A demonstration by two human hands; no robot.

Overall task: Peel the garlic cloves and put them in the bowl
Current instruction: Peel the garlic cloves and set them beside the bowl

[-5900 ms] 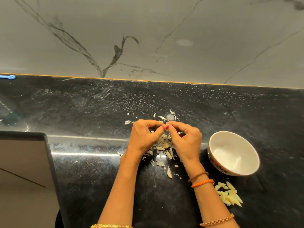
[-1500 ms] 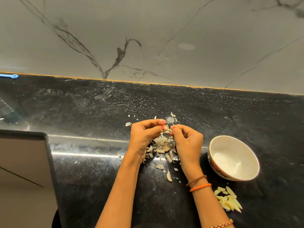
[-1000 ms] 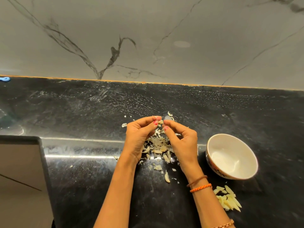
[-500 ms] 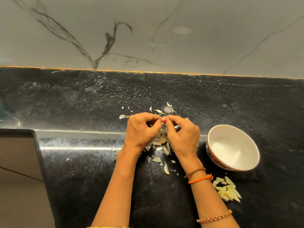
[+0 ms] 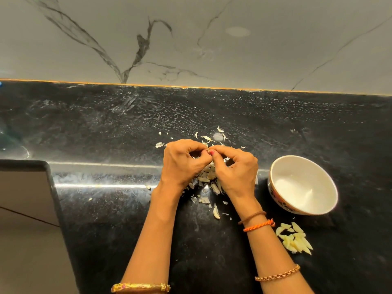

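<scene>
My left hand (image 5: 183, 162) and my right hand (image 5: 235, 168) meet fingertip to fingertip above the black counter, both pinching a small garlic clove (image 5: 209, 148) that is almost hidden between the fingers. Under the hands lies a heap of garlic cloves and papery skins (image 5: 209, 180). One loose clove (image 5: 216, 213) lies just in front of the heap. A white bowl (image 5: 275, 187) with a patterned outside stands to the right of my right hand; nothing is visible inside it. A small pile of peeled yellowish cloves (image 5: 296, 240) lies on the counter in front of the bowl.
Skin flakes (image 5: 212, 137) are scattered behind the hands. The black counter (image 5: 106, 128) runs back to a grey marble wall (image 5: 212, 39). At the left the counter's edge (image 5: 55, 198) drops off to the floor.
The hands spread apart briefly over the heap, then came back together; now they pinch the clove close between the fingertips. The view has shifted slightly.
</scene>
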